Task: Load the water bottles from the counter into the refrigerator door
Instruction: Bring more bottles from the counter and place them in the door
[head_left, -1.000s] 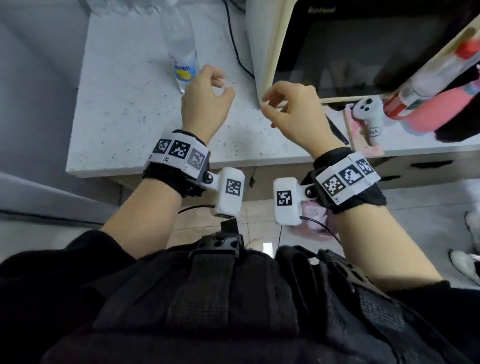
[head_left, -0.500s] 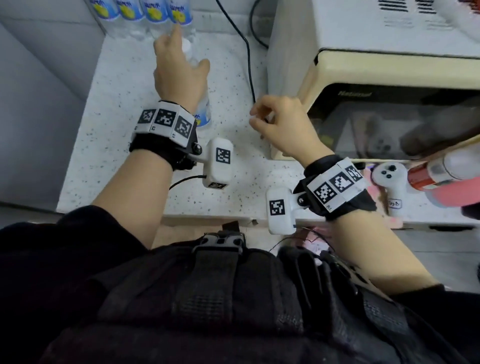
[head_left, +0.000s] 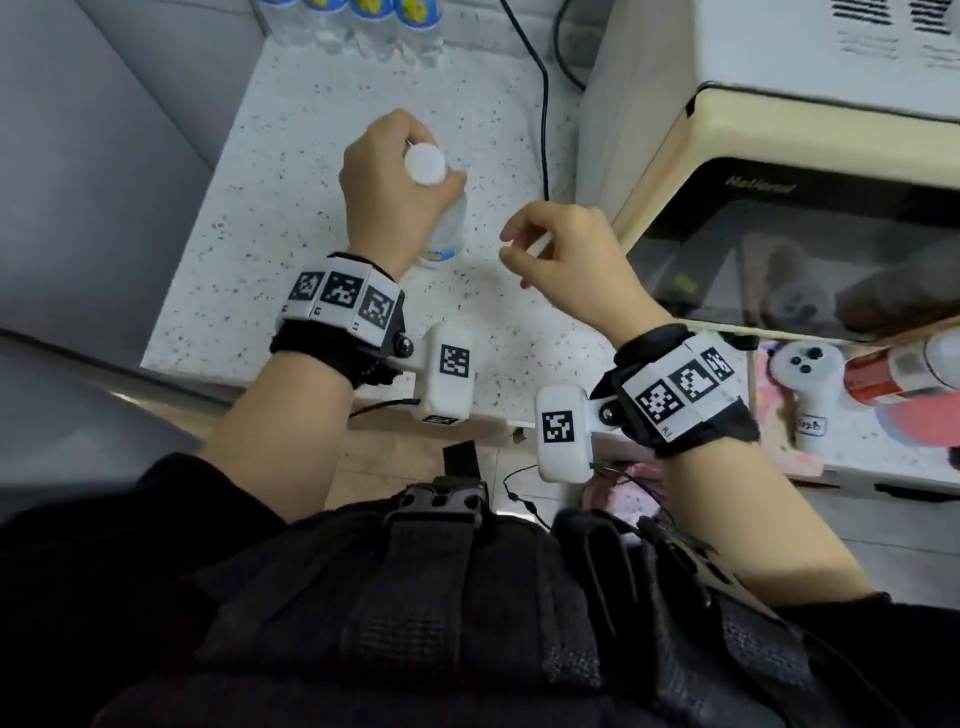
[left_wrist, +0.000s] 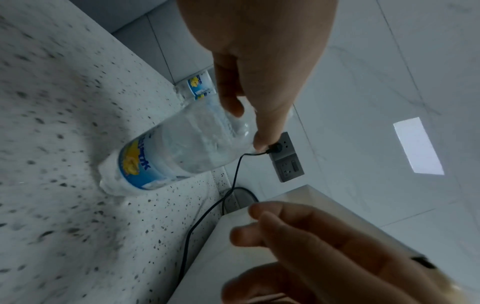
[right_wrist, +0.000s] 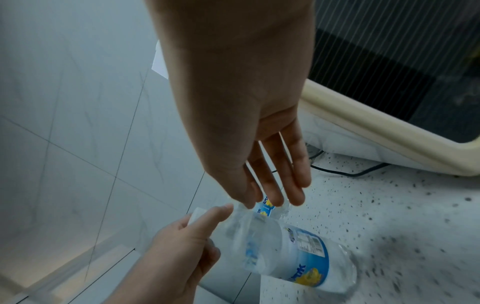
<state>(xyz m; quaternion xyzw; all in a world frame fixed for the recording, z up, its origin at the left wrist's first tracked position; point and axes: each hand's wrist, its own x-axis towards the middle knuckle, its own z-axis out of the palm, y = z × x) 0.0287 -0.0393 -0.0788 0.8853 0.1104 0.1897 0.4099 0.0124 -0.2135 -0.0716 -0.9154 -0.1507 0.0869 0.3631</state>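
A clear water bottle (head_left: 448, 224) with a white cap and a blue and yellow label stands tilted on the speckled counter (head_left: 291, 208). My left hand (head_left: 402, 174) grips it round the neck just under the cap. In the left wrist view the fingers (left_wrist: 230, 102) curl over the bottle (left_wrist: 176, 152), whose base is at or just above the counter. My right hand (head_left: 519, 244) hovers to the bottle's right, fingers loosely curled and holding nothing. A row of several more bottles (head_left: 358, 21) stands at the counter's back edge.
A cream microwave (head_left: 779, 171) takes up the counter's right side, with a black cable (head_left: 544, 104) running along its left side to a wall socket (left_wrist: 285, 156). A grey wall (head_left: 104, 156) borders the counter on the left. A white controller (head_left: 802, 374) and a red can (head_left: 883, 374) lie at the right.
My left hand, empty and beside the bottle a second ago, has reached it and closed round its neck. The right hand has stayed empty near the microwave's corner.
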